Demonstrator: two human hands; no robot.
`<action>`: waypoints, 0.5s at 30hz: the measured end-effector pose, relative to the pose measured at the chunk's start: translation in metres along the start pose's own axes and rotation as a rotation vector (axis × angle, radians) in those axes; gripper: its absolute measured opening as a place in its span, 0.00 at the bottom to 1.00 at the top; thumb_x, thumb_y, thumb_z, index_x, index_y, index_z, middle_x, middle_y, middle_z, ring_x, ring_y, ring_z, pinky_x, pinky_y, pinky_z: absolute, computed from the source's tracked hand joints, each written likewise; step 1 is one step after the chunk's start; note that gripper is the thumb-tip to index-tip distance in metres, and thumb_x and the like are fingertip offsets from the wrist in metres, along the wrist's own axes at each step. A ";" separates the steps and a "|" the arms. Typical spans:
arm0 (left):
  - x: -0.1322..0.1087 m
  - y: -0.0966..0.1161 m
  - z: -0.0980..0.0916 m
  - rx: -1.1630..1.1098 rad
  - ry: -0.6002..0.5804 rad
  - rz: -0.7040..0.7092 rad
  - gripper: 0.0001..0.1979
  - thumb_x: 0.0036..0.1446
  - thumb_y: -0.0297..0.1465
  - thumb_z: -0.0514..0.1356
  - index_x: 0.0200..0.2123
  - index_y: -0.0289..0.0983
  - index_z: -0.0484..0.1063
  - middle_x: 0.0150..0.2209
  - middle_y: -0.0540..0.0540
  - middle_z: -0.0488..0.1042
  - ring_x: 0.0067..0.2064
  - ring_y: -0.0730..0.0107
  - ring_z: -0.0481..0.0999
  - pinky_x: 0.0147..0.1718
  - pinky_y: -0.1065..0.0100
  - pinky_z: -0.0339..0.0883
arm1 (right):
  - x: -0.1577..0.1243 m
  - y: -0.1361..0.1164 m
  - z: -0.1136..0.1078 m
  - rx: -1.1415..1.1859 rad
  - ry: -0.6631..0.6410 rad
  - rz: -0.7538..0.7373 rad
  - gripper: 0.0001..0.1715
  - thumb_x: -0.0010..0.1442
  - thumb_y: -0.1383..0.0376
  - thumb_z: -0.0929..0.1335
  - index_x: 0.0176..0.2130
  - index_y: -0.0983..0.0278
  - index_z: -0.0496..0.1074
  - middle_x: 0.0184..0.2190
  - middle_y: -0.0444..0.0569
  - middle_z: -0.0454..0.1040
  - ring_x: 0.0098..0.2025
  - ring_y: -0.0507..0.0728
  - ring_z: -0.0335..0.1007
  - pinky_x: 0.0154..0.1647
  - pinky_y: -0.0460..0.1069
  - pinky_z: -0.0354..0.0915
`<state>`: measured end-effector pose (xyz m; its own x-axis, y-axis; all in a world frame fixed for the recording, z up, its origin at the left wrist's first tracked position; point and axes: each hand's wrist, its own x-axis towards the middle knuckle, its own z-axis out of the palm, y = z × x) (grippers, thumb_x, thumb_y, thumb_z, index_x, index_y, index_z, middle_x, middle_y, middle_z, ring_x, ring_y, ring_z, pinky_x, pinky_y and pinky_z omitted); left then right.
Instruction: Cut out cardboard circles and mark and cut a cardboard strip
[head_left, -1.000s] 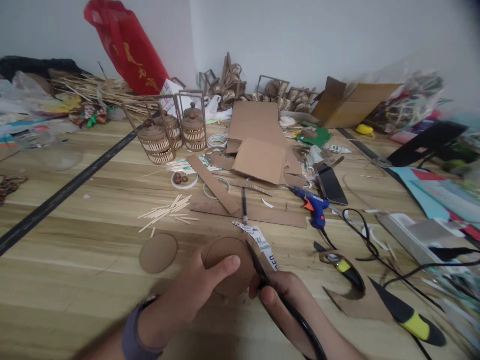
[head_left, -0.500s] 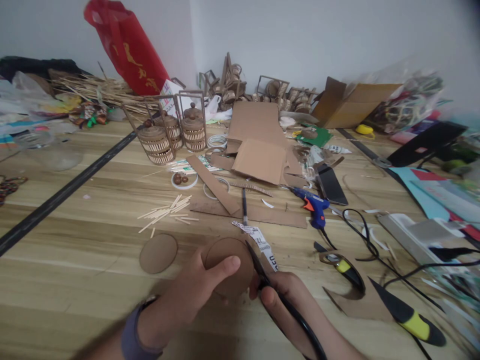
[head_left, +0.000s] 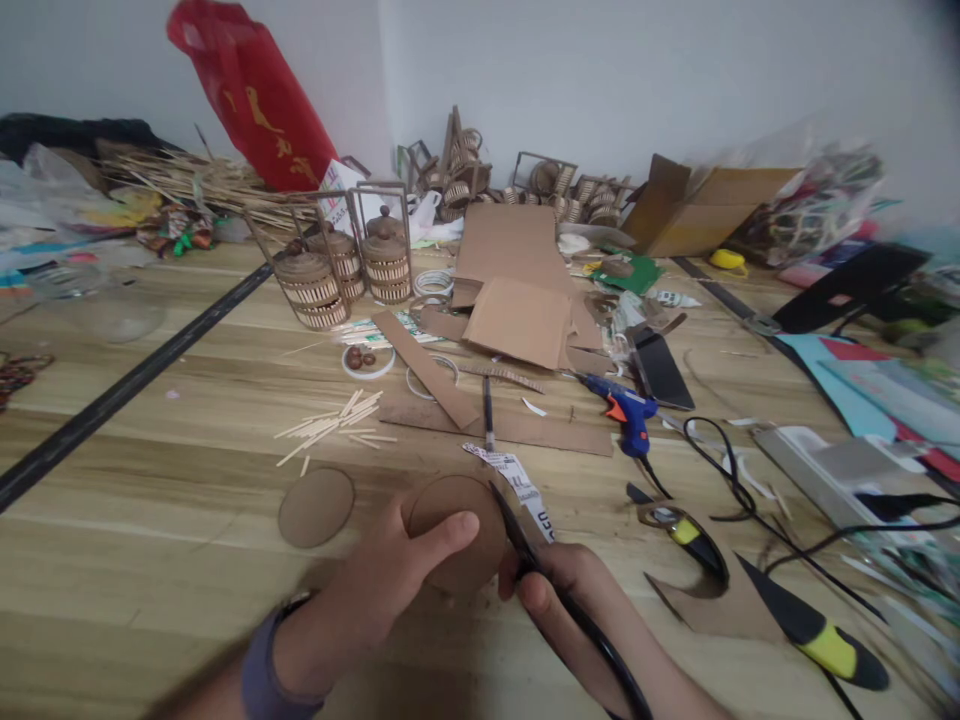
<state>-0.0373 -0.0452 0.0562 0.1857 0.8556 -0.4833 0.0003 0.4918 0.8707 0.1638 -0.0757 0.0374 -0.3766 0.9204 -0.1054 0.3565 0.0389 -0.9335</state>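
My left hand grips a round piece of brown cardboard, its thumb lying across the top face. In my right hand is a pair of black-handled scissors, the blades at the right edge of the round piece. A strip of printed cardboard hangs off beyond the blades on that side. To the left, a second cardboard disc lies flat on the table. The fingers of my left hand under the round piece are hidden.
Thin wooden sticks and cardboard strips lie ahead. At the right are a blue glue gun, a black-and-yellow cutter and black cables. Small lidded baskets stand behind, near a flat cardboard sheet.
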 end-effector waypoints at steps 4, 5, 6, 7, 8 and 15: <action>0.000 0.002 0.000 -0.012 0.037 -0.001 0.25 0.46 0.45 0.71 0.44 0.37 0.78 0.43 0.42 0.85 0.51 0.47 0.81 0.49 0.56 0.75 | 0.000 0.001 0.000 0.008 -0.002 0.006 0.46 0.60 0.27 0.56 0.28 0.65 0.69 0.20 0.39 0.56 0.22 0.50 0.50 0.23 0.46 0.48; 0.001 0.002 0.000 -0.019 0.036 0.002 0.25 0.46 0.45 0.71 0.44 0.38 0.78 0.43 0.42 0.85 0.49 0.48 0.82 0.48 0.56 0.75 | 0.000 0.001 0.000 0.009 0.001 0.002 0.47 0.60 0.27 0.56 0.27 0.65 0.69 0.20 0.40 0.57 0.22 0.50 0.50 0.23 0.46 0.48; 0.001 0.001 0.001 -0.021 0.029 -0.001 0.25 0.46 0.46 0.71 0.44 0.38 0.79 0.42 0.42 0.85 0.48 0.48 0.82 0.46 0.56 0.76 | 0.000 0.002 0.000 0.014 -0.002 -0.001 0.47 0.60 0.27 0.56 0.27 0.65 0.69 0.20 0.40 0.57 0.23 0.50 0.51 0.23 0.46 0.48; 0.002 0.000 0.001 -0.020 0.017 -0.006 0.24 0.46 0.46 0.71 0.43 0.38 0.79 0.40 0.43 0.85 0.46 0.48 0.83 0.43 0.57 0.76 | 0.001 0.001 0.000 0.019 -0.003 -0.004 0.47 0.60 0.27 0.56 0.27 0.65 0.69 0.20 0.40 0.57 0.23 0.50 0.51 0.23 0.46 0.48; 0.002 -0.001 0.001 -0.018 0.009 -0.007 0.24 0.47 0.46 0.71 0.43 0.37 0.79 0.38 0.43 0.85 0.45 0.48 0.83 0.42 0.57 0.76 | 0.002 0.001 -0.001 0.026 -0.005 -0.008 0.47 0.60 0.27 0.57 0.27 0.65 0.69 0.20 0.40 0.57 0.23 0.50 0.51 0.23 0.46 0.48; 0.000 0.001 0.001 -0.020 0.002 -0.001 0.23 0.47 0.46 0.70 0.42 0.37 0.80 0.39 0.42 0.85 0.47 0.47 0.83 0.45 0.56 0.76 | 0.004 0.004 -0.003 0.065 -0.030 -0.043 0.47 0.62 0.29 0.58 0.32 0.67 0.76 0.21 0.41 0.58 0.23 0.51 0.52 0.24 0.46 0.50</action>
<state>-0.0364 -0.0448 0.0572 0.1841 0.8553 -0.4842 -0.0195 0.4957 0.8683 0.1662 -0.0709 0.0344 -0.4159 0.9064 -0.0744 0.2834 0.0514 -0.9576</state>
